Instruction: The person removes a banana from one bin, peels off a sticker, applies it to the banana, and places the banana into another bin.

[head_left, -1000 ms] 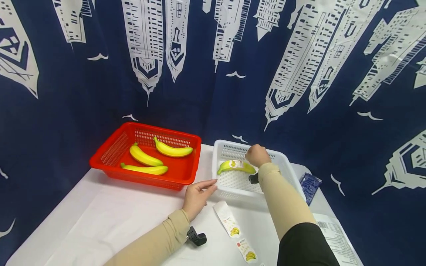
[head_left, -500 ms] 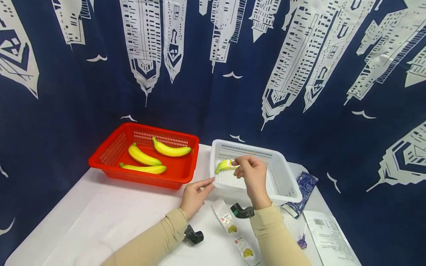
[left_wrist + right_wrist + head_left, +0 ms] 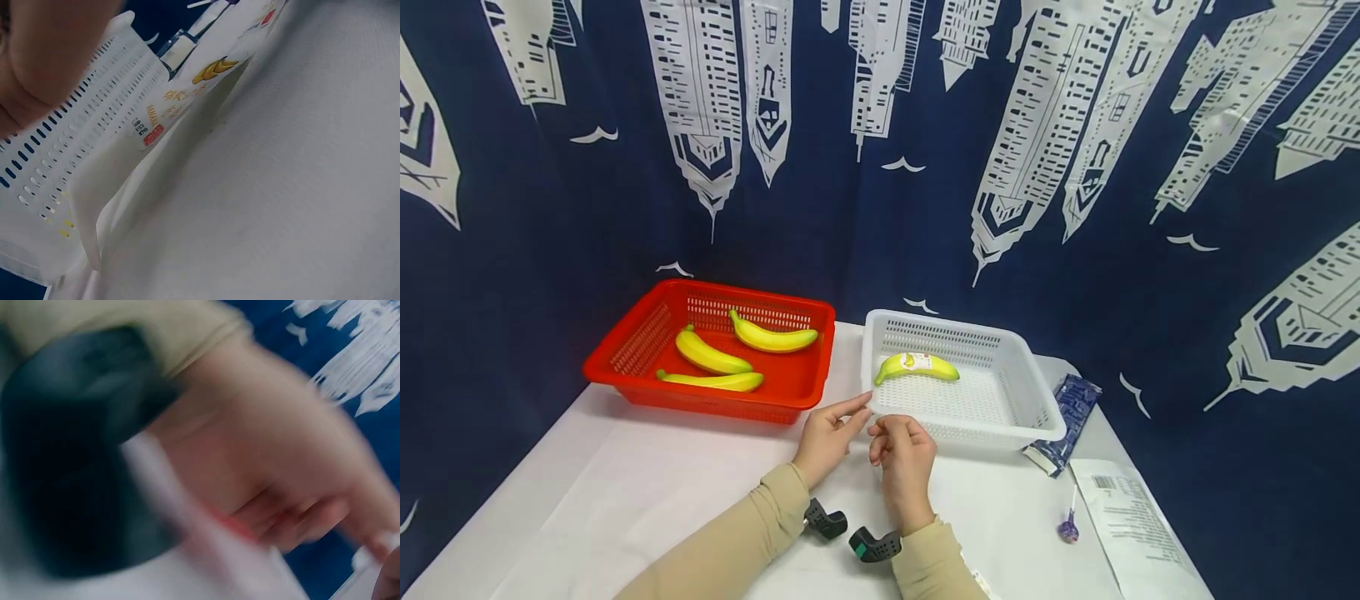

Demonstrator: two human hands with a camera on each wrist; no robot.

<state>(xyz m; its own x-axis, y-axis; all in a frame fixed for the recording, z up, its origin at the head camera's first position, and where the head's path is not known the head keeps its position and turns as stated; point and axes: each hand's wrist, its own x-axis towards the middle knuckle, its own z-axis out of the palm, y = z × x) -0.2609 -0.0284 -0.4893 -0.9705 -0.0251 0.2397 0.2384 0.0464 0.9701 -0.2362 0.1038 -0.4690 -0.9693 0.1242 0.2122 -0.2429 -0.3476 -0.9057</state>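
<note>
A yellow-green toy banana point(image 3: 917, 366) with a white label stuck on its side lies in the white plastic basket point(image 3: 1037, 429). My left hand point(image 3: 825, 440) holds the basket's near left corner between thumb and index finger. Just right of it, my right hand point(image 3: 906, 467) is outside the basket, its fingers loosely bent and nothing visible in them. The right wrist view is blurred, with the right fingertips point(image 3: 375, 544) close to something white. A strip of banana labels point(image 3: 206, 75) crosses in front of the basket in the left wrist view; the right forearm mostly hides it in the head view.
To the left stands a red basket point(image 3: 602, 371) with three bananas inside. Right of the white basket are a dark blue packet point(image 3: 1071, 417), a purple lollipop point(image 3: 1068, 527) and a printed white sheet point(image 3: 1138, 529). A navy curtain point(image 3: 820, 242) hangs behind the table.
My right hand has withdrawn from above the banana to in front of the white basket, beside my left hand. The labelled banana is uncovered. My left hand stays at the basket corner.
</note>
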